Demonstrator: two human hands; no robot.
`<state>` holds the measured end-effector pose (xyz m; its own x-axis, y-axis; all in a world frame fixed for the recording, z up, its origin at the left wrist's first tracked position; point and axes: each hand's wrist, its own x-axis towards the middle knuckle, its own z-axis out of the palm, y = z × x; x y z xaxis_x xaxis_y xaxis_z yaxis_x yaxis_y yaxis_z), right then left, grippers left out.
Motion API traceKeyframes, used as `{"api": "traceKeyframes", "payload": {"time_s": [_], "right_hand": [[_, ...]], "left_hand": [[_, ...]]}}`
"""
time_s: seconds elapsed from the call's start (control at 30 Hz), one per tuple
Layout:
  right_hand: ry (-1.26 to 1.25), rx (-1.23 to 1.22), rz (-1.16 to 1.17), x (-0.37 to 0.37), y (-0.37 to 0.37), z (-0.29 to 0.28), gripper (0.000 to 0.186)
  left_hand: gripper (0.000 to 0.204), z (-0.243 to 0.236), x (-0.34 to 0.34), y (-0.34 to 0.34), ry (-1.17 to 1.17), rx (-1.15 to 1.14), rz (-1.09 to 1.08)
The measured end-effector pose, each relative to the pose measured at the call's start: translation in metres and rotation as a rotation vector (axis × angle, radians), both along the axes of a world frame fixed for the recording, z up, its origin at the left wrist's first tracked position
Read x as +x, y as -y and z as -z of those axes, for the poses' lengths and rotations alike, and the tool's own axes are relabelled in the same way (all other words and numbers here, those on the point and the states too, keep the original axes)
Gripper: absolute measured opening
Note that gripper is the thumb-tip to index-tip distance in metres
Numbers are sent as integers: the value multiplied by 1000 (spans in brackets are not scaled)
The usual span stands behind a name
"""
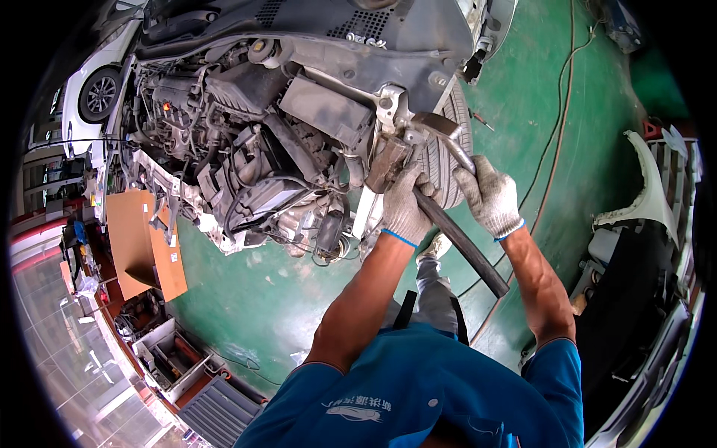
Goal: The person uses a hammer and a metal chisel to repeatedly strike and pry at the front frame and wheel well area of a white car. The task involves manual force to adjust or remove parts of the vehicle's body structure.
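Note:
My left hand [405, 205], in a white knit glove, is closed on a sledgehammer near its rusty head [388, 162]; the dark handle [470, 254] slants down to the right. My right hand [489, 196], gloved alike, is closed on a steel tool [463, 156] whose broad curved end lies at a bare metal bracket [388, 104] on the car's front corner, just above the hammer head; whether they touch I cannot tell. Behind both hands is a tire [442, 179], partly hidden.
The open engine bay [224, 142] fills the upper middle. Cardboard [131, 243] and a toolbox [168, 358] are at left, beside a white car [80, 112]. A loose fender [646, 194] and dark panels stand at right. Hoses [556, 149] cross the green floor [534, 89].

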<state>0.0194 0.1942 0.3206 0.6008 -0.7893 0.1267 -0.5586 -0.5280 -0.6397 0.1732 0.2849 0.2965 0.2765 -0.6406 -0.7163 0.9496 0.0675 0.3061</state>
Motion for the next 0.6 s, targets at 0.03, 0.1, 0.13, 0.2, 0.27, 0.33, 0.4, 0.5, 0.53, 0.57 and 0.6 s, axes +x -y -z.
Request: {"api": "traceKeyframes", "payload": {"time_s": [0.03,0.1,0.13,0.2,0.27,0.33,0.4,0.5,0.53,0.57,0.6], "right_hand": [[80,-6,8,1,1,1,41],[85,-29,0,1,0,4,41],[6,-37,-15,2,0,6,41],[-229,-3,-38,0,-4,9,40],[-131,19,-21,-3,-9,11,34],[-2,62,-3,-6,-14,12,31],[117,-9,-2,-7,-18,14,31],[30,-149,-5,-6,-20,18,32],[-29,-166,-5,-6,-21,19,32],[-97,-171,-14,-5,-22,21,33],[-12,-153,15,-4,-23,22,34]], "left_hand": [[11,-2,-1,0,-6,44,8],[12,-4,0,2,9,32,5],[12,-5,0,2,0,36,9],[12,-5,1,3,-39,55,-8],[13,-3,2,3,2,61,16],[14,-2,3,1,-17,67,41],[15,-2,2,-4,34,51,70],[13,-5,0,-18,80,94,95],[12,-6,0,-24,77,106,92],[12,-6,1,-31,72,107,97],[12,-6,2,-40,79,61,100]]}}
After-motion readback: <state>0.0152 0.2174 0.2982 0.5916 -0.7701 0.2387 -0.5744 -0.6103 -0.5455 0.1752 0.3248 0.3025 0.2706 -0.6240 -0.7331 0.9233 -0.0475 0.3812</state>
